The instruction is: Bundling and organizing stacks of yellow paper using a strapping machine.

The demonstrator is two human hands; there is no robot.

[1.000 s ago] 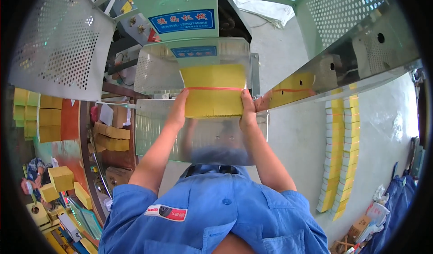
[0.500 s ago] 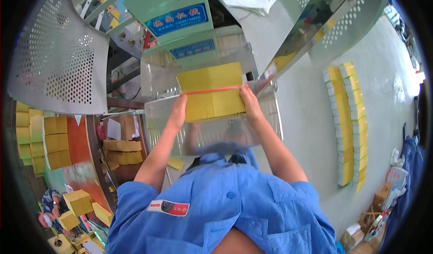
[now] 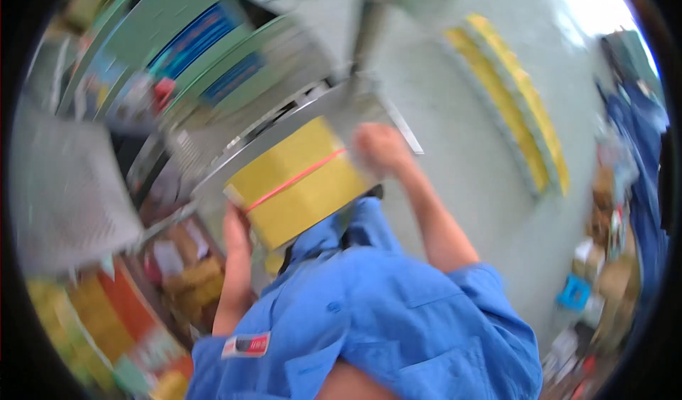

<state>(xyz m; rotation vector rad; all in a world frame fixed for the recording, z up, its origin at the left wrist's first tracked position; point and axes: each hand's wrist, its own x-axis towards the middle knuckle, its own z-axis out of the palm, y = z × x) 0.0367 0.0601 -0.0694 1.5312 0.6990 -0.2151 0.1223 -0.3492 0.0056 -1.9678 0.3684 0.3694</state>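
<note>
A flat yellow bundle (image 3: 295, 176), with a pink-red band across its middle, lies tilted in front of my body. It looks like a stack of yellow paper. My left hand (image 3: 236, 231) grips its left edge; the fingers are mostly hidden beneath and beside it. Just off the bundle's right edge is my right hand (image 3: 380, 148), raised and smeared by motion. It looks curled, but its fingers cannot be made out. Under and behind the bundle is the metal tray (image 3: 220, 165) of a pale green machine (image 3: 177, 23) with blue labels.
Two long rows of yellow-and-white bundles (image 3: 508, 101) lie on the grey floor at the right. Boxes (image 3: 604, 247) and blue cloth (image 3: 639, 137) line the far right side. A perforated metal panel (image 3: 71, 187) and shelves with brown stacks (image 3: 192, 279) stand at the left.
My right hand has let go of the bundle's right side. The bundle has come nearer my body and turned, its right end higher in view. My view has swung to the right.
</note>
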